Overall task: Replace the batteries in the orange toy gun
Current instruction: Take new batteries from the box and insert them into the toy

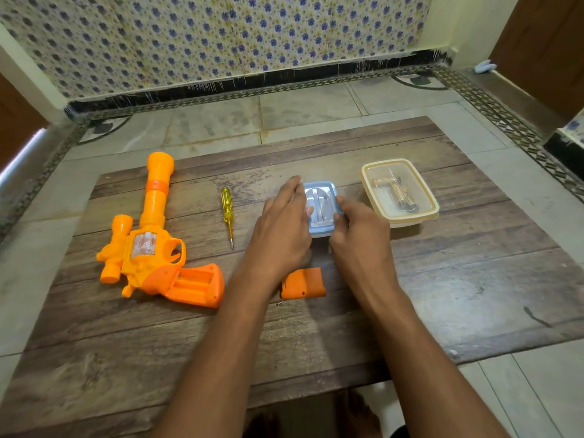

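Note:
The orange toy gun [148, 238] lies on its side at the left of the wooden board, its handle battery bay uncovered and showing no batteries. Its orange battery cover [304, 283] rests loose on the board between my forearms. A yellow-handled screwdriver [227, 214] lies right of the gun. In the middle stands a small blue-lidded box [319, 204] with batteries visible through the lid. My left hand [282, 230] grips its left side and my right hand [360, 238] grips its right front corner.
A clear box with a cream lid [400, 191], batteries inside, stands right of the blue box. The wooden board [474, 279] lies on a tiled floor. A patterned wall rises behind, and my feet show below the board's near edge.

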